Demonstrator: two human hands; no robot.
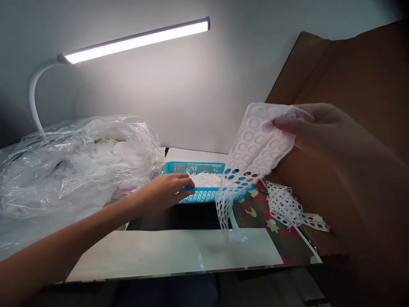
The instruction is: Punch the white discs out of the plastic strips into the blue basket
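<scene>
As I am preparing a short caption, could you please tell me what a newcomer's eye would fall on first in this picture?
Probably the glowing lamp, a bright bar across the upper left. Next would come the white sheet with rows of round shapes, held up by the right hand right of centre. After that, perhaps the blue basket in the middle, with the left hand at its left side.

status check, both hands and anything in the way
Right hand pinching white sheet, top end. Left hand at blue basket, grip unclear. Sheet's holed lower end partly hides basket.
</scene>
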